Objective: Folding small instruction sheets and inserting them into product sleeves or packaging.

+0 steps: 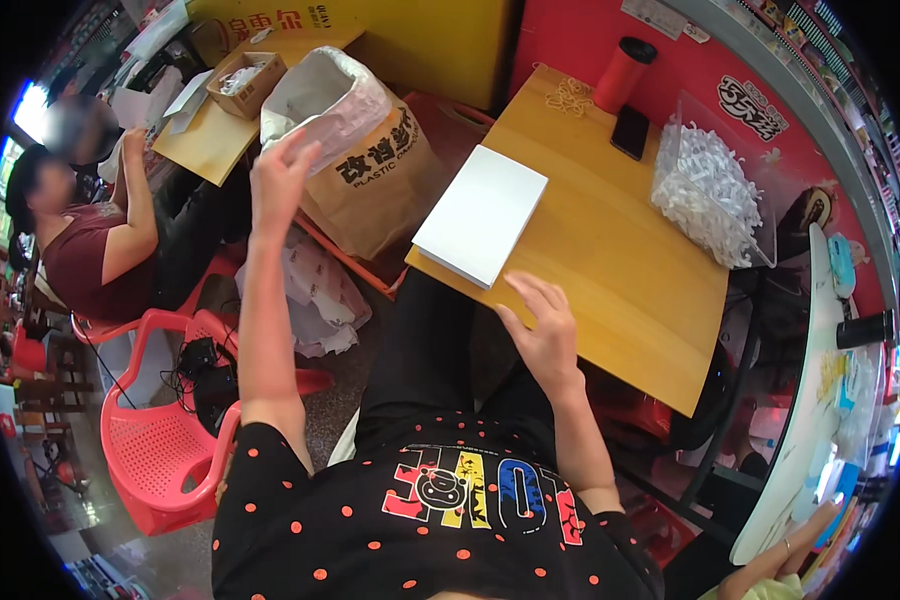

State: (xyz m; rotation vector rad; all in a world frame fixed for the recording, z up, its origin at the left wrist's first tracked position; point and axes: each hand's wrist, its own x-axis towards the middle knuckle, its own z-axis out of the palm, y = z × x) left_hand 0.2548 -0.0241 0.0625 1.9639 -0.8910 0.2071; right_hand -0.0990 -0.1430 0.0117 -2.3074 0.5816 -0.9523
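Note:
My left hand (282, 188) is raised beside the mouth of a tall brown paper sack (385, 190) with a white lining. Its fingers are extended, with nothing visible in them. Close to the table's front edge, my right hand (547, 335) hovers with thumb and fingers apart, holding nothing. Just beyond its fingertips lies a flat white rectangular block (485, 210); whether it is a box or a stack of sheets I cannot tell. It rests at the near left corner of the wooden table (610, 260).
A clear bin of white paper strips (710, 190), a black phone (630, 133), a red tumbler (625, 75) and rubber bands (570, 97) are on the table. Left are a red plastic chair (155, 450), a seated person (95, 250) and a small table (210, 150) with a cardboard box (245, 85).

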